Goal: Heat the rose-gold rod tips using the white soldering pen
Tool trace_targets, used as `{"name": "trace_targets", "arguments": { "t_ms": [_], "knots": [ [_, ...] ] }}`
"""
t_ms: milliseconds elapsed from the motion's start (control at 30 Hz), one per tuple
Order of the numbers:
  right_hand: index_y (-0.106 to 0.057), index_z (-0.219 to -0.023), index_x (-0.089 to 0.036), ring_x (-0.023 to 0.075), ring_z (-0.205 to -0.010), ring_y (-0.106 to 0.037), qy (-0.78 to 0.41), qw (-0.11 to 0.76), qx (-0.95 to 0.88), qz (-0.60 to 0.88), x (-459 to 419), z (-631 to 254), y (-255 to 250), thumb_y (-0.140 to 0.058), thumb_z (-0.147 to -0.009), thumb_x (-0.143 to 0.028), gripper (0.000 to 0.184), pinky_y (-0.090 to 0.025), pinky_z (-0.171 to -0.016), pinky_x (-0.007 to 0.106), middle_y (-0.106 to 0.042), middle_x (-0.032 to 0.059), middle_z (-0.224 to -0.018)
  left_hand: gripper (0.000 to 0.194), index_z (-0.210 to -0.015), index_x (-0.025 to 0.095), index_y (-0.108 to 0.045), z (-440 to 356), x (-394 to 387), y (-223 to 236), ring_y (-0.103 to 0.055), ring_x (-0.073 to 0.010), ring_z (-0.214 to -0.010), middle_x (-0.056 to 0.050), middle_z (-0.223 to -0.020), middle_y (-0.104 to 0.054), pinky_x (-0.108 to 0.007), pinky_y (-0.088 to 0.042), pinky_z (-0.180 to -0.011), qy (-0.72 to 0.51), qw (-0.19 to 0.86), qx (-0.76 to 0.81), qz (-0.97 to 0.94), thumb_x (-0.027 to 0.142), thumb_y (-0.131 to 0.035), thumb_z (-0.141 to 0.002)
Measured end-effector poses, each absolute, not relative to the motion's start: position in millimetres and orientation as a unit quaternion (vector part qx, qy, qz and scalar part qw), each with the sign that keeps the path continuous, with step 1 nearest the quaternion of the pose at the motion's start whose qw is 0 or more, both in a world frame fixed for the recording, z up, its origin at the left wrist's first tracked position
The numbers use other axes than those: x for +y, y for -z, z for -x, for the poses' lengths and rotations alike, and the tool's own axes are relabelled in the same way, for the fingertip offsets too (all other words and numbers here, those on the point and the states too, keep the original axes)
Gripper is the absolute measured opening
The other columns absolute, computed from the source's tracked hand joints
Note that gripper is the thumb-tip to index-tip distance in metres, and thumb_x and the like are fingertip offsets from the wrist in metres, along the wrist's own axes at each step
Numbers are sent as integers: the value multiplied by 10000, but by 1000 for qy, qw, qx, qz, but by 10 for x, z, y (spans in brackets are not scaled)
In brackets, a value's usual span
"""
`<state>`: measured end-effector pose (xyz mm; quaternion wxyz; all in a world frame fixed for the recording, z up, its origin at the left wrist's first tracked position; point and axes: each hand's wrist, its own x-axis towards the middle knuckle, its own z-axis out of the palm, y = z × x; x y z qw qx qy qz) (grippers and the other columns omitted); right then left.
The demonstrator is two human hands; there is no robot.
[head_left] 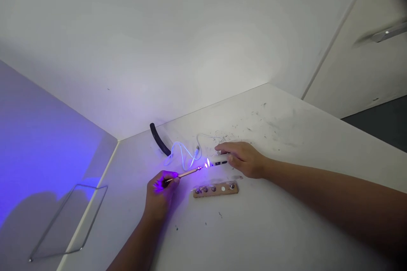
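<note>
My left hand (160, 192) is closed around a slim copper-coloured metal rod (188, 173), pinched near its dark end. The rod's thin tip points right, toward the glowing end of a small white handheld lamp (219, 160) with dark buttons. Purple light shines from the lamp onto the tip and my left fingers; whether tip and lamp touch I cannot tell. My right hand (246, 159) grips the lamp from its right side. Just below lies a wooden strip (219, 191) with several round metal pieces set along it and one pale spot.
A white cable (182, 145) lies looped behind the rod, and a curved black tube (159, 139) rests by the back wall. At left is a bent metal wire frame (92, 222). Dark specks are scattered over the white tabletop (254, 220), which walls border.
</note>
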<state>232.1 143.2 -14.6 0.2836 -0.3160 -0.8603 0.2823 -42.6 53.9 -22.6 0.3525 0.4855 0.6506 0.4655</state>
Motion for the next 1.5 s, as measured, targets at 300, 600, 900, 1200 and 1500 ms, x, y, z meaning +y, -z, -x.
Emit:
{"name": "trace_targets", "arguments": {
  "t_ms": [300, 600, 900, 1200, 1500],
  "knots": [
    [-507, -1168, -185, 250, -957, -564, -275, 268, -868, 315, 1424, -2331, 157, -223, -885, -522, 523, -433, -746, 376, -615, 86, -1075, 143, -739, 167, -605, 435, 559, 246, -393, -54, -506, 21, -679, -581, -168, -341, -461, -503, 398, 615, -459, 278, -675, -679],
    [-511, -1155, -187, 241, -909, -568, -269, 269, -870, 313, 1435, -2328, 164, -204, -888, -529, 531, -430, -741, 375, -622, 81, -1036, 127, -741, 167, -601, 462, 577, 274, -403, -66, -532, 22, -657, -566, -172, -361, -476, -491, 402, 610, -475, 279, -651, -709],
    [-515, -1150, -191, 232, -870, -568, -279, 275, -868, 304, 1443, -2330, 178, -171, -892, -539, 553, -428, -726, 366, -628, 70, -995, 146, -736, 170, -589, 447, 576, 240, -406, -76, -511, 20, -655, -560, -183, -363, -456, -493, 393, 616, -472, 299, -649, -706],
    [-503, -1176, -208, 243, -914, -566, -289, 263, -864, 318, 1427, -2338, 151, -245, -897, -470, 462, -421, -748, 365, -626, 62, -1019, 140, -745, 172, -581, 402, 592, 214, -414, -69, -501, 28, -633, -578, -168, -363, -440, -504, 403, 609, -461, 285, -648, -698],
    [-516, -1169, -179, 244, -911, -570, -295, 270, -862, 312, 1428, -2328, 123, -233, -885, -520, 526, -423, -739, 376, -632, 79, -1002, 143, -791, 166, -566, 421, 583, 223, -431, -65, -503, 23, -629, -598, -166, -355, -451, -494, 405, 607, -474, 284, -621, -734]
  ]
}}
